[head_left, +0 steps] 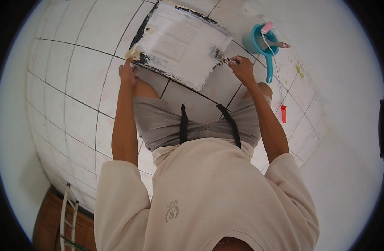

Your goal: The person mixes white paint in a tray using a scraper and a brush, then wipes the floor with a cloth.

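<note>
1. I'm looking down at a floor [85, 62] of white tiles, dark joints running between them.
2. In front of me a panel [179, 44] is lying flat, white coating its middle, black showing along its edges.
3. To my right a teal dipper [251, 40] is standing, its handle pointing toward me.
4. Beside it a roller [267, 27] is leaning; I'm not making out whether its red grip [283, 113] is touching the tiles.
</note>
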`<state>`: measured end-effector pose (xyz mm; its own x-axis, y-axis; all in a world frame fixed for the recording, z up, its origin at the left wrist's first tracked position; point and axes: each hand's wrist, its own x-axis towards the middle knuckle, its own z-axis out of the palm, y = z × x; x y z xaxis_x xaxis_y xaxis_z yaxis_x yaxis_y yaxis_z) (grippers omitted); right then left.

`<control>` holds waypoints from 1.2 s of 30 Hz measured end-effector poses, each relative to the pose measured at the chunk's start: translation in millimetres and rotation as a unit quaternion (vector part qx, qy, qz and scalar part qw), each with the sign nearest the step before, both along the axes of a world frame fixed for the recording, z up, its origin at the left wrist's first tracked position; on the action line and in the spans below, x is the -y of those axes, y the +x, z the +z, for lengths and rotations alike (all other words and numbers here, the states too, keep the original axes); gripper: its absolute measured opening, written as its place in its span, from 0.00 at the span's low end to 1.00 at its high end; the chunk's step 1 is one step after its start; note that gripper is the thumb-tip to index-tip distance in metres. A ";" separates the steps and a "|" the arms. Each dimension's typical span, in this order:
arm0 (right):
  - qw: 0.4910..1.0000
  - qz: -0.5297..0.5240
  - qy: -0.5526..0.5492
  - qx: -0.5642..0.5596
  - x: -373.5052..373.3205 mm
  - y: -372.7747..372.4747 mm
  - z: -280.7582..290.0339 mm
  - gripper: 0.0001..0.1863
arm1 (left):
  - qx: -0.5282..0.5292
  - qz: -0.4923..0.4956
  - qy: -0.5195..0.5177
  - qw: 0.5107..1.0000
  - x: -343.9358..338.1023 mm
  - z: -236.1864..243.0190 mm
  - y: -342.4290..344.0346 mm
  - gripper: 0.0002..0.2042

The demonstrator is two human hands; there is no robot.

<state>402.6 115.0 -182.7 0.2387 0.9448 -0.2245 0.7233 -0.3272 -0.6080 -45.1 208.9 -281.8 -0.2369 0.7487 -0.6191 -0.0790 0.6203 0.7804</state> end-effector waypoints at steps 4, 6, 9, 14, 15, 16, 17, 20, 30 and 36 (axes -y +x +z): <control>0.965 -0.124 -0.093 -0.212 13.6 21.2 -3.4 0.15 | -0.068 0.080 0.140 0.984 32.5 26.7 2.8 0.31; 0.960 -0.117 -0.077 -0.242 12.5 24.8 -3.4 0.16 | -0.124 0.164 0.128 0.970 56.8 44.7 -9.0 0.31; 0.947 -0.140 -0.083 -0.277 13.7 16.7 3.0 0.21 | -0.176 0.196 0.065 0.963 117.3 26.3 -68.8 0.30; 0.912 -0.278 -0.059 -0.295 47.8 20.7 6.2 0.34 | -0.395 -0.261 -0.154 0.867 249.5 -28.6 -123.2 0.38; 0.913 -0.277 -0.055 -0.294 56.9 19.0 6.5 0.34 | -0.356 -0.352 -0.147 0.853 277.2 -42.4 -131.6 0.39; 0.891 -0.327 -0.038 -0.314 66.3 19.8 7.9 0.35 | -0.346 -0.319 -0.139 0.871 301.6 -60.0 -129.5 0.40; 0.866 -0.371 -0.020 -0.335 74.4 19.1 10.9 0.36 | -0.337 -0.281 -0.131 0.889 324.8 -76.7 -127.3 0.41; 0.863 -0.388 0.024 -0.321 107.5 21.7 29.0 0.30 | -0.336 -0.313 -0.098 0.883 357.9 -118.6 -143.3 0.41; 0.896 -0.424 -0.025 -0.131 291.3 102.4 9.7 0.09 | -0.260 0.044 -0.160 0.951 362.4 -120.8 -113.7 0.39; 0.810 -0.490 -0.078 -0.311 401.3 165.4 -150.2 0.13 | -0.354 -0.295 -0.193 0.866 388.3 -86.4 -85.9 0.35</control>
<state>568.0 -286.2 -332.9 0.6520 0.3180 -0.6883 -0.3620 -0.6671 -0.6511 -131.0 -179.4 -368.2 -0.3056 0.6387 -0.7062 0.7545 0.6148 0.2295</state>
